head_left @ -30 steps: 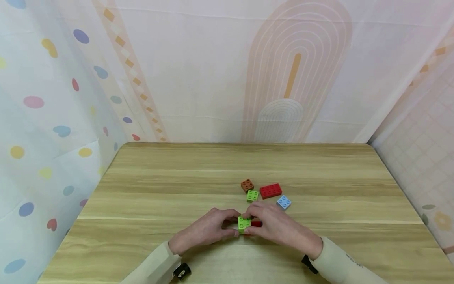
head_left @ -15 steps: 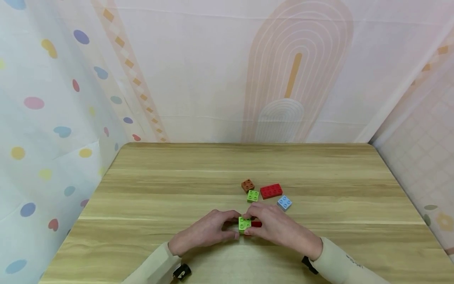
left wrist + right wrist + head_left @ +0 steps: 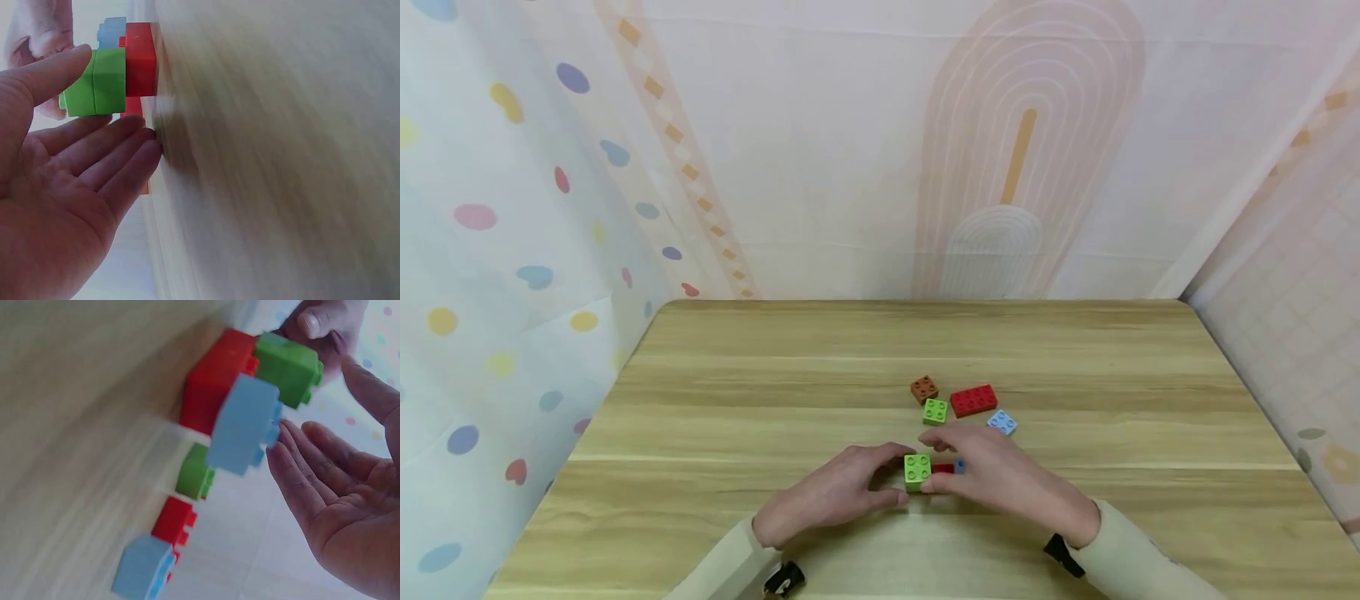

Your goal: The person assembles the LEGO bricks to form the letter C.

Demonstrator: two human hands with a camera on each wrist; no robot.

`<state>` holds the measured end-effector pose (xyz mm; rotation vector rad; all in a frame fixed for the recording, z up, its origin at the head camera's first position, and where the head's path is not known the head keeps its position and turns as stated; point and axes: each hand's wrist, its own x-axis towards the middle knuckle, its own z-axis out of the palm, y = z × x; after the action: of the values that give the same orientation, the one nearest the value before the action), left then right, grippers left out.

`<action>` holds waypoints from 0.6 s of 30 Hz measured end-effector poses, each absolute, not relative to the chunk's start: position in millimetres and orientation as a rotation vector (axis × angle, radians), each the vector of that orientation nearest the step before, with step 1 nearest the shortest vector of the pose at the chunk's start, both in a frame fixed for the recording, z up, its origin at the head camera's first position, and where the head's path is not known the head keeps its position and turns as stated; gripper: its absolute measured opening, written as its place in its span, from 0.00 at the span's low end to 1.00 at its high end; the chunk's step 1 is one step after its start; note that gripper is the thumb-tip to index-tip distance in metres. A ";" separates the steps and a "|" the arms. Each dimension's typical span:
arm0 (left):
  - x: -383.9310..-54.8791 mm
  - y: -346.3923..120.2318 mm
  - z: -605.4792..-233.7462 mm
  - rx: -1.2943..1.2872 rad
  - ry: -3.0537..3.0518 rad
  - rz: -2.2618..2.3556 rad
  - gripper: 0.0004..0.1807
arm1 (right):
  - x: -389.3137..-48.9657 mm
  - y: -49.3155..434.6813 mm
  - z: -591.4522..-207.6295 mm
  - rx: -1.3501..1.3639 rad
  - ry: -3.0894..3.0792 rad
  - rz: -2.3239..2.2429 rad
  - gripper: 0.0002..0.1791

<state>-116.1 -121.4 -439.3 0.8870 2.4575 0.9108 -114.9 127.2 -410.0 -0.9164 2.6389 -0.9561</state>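
Observation:
A small build stands at the table's near middle: a red brick [image 3: 211, 384] with green bricks [image 3: 917, 469] on its left end and a light blue brick [image 3: 242, 425] on its right end. A seam in the left wrist view suggests two stacked green bricks. My left hand [image 3: 831, 489] is around the green bricks' left side, thumb in front, fingers behind, fairly straight; firm contact cannot be told. My right hand [image 3: 1003, 479] hovers over the build's right part with thumb and fingers spread, the thumb near the green bricks. It hides part of the blue brick in the head view.
Behind the build lie a loose brown brick [image 3: 924, 389], a green brick [image 3: 935, 412], a red brick [image 3: 973, 401] and a light blue brick [image 3: 1002, 422]. They sit on a wooden table [image 3: 737, 375], with patterned curtains [image 3: 820, 167] at its back and sides.
My right hand has let go of the green bricks, its fingers spreading and shifting slightly right. The blue brick on the build now shows. My left hand has stayed nearly still.

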 end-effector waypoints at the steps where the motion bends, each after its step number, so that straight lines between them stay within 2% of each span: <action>1: -115.6 -121.1 -439.3 0.882 2.459 0.932 0.29 | -114.6 130.0 -408.5 -0.902 2.642 -0.970 0.28; 10: -113.7 -115.8 -438.9 0.853 2.472 1.136 0.22 | -119.8 156.6 -408.2 -0.860 2.755 -1.090 0.20; 18: -113.2 -111.5 -437.6 0.825 2.487 1.179 0.18 | -132.0 173.0 -415.8 -0.860 2.843 -1.084 0.17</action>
<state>-113.2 -111.5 -437.6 0.8251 2.4870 1.1792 -132.0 173.0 -415.8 -0.8600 2.8434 -1.0835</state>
